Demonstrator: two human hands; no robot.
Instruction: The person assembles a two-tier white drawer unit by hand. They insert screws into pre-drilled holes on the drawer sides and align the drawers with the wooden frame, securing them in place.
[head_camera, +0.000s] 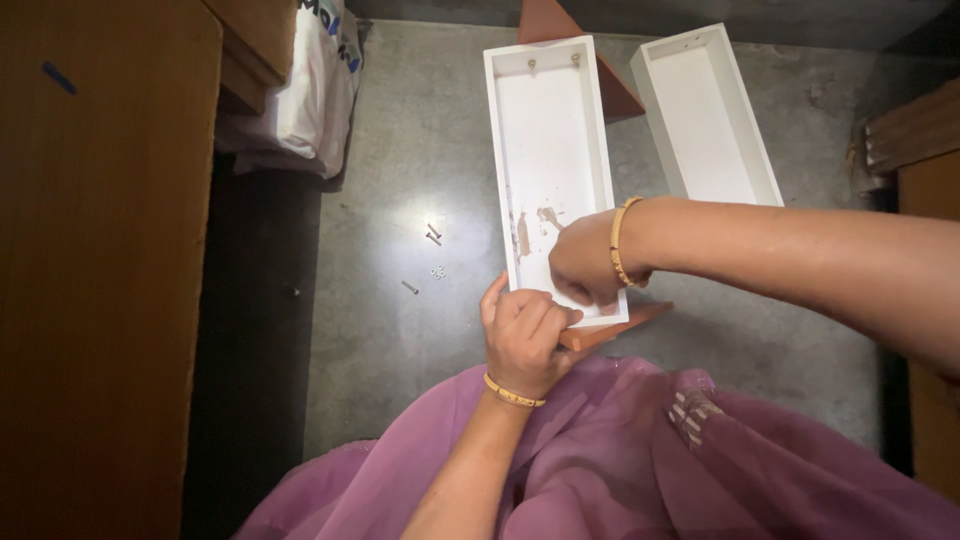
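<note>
— White tray (552, 130) on grey floor (420, 150): where are your hands?
— Your left hand (524, 338) grips its near edge; your right hand (588, 262), fingers curled, presses inside. Screws (432, 236) lie left, second tray (706, 110) right.

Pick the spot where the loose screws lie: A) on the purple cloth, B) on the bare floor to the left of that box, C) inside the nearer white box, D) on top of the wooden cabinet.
B: the loose screws lie on the grey floor left of the nearer white box, apart from it, while both the left hand and the right hand are at its near end.
</note>
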